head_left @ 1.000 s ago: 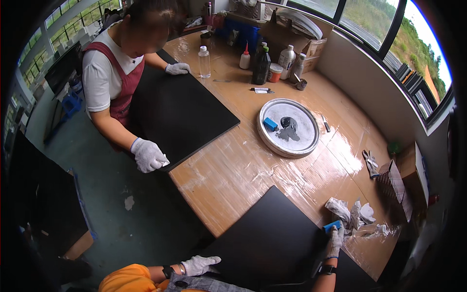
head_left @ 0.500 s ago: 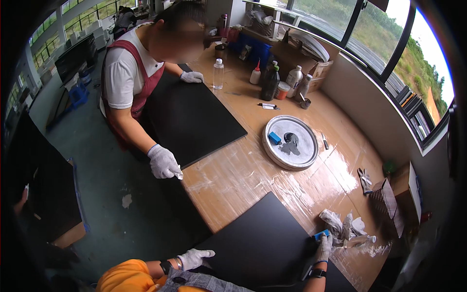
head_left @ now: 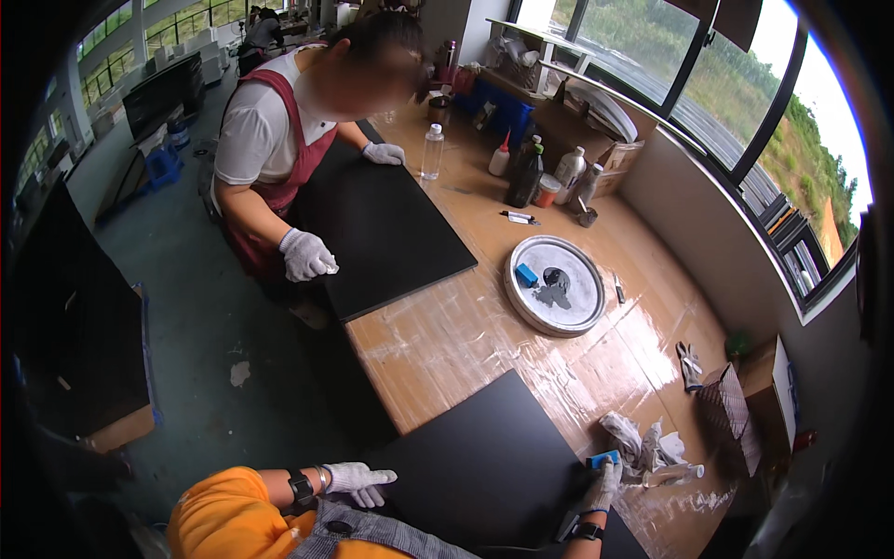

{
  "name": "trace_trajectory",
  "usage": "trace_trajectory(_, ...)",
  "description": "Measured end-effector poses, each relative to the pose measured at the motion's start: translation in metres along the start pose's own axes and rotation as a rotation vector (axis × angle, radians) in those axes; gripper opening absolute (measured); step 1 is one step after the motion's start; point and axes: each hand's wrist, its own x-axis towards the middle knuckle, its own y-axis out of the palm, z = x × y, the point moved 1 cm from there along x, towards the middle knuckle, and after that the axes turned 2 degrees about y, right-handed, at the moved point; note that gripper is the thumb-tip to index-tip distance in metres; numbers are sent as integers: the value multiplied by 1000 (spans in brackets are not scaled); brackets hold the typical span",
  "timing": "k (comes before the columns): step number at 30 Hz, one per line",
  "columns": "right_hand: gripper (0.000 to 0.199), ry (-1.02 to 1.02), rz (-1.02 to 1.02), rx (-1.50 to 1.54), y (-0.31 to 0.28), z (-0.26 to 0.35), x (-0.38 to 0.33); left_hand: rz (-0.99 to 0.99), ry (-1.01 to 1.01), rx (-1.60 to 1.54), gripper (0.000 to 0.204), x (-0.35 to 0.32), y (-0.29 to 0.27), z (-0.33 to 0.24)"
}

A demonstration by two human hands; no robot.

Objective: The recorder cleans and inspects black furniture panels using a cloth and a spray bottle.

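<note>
A black panel [head_left: 484, 456] lies on the wooden table in front of me. My left hand [head_left: 358, 483], in a white glove, rests with fingers spread on the panel's near left edge. My right hand [head_left: 602, 484], also gloved, presses a small blue block [head_left: 603, 459] against the panel's right edge. Across the table a person in a white shirt and red apron holds a second black panel [head_left: 391, 233]; one gloved hand [head_left: 307, 256] grips its near edge, the other [head_left: 384, 153] rests on its far corner.
A round metal tray [head_left: 521, 298] with dark paste and a blue block sits mid-table. Bottles [head_left: 526, 172], a clear water bottle [head_left: 431, 151] and a marker stand at the far side. Crumpled rags [head_left: 633, 438], a wicker basket [head_left: 722, 405] and a cardboard box sit at right.
The view has shifted, so the person opposite appears closer and larger. My hands stay at the same edges of my panel; the other person's hands stay on theirs.
</note>
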Motion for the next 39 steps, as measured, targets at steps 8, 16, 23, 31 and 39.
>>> trace_trajectory(8,51,-75,-67,59,7,8,-13,-153,581,630,38,-20,13,-65)
trace_trajectory(16,60,-142,-43,132,9,12,-15,-506,1067,1229,26,40,84,-163)
trace_trajectory(23,54,-134,-36,270,7,10,-20,-546,1074,1473,27,73,87,-159)
trace_trajectory(31,51,-47,-162,209,10,12,-17,-552,1257,1486,25,84,81,-159)
trace_trajectory(39,50,-19,-4,-39,122,73,-9,-560,1324,1407,23,97,74,-167)
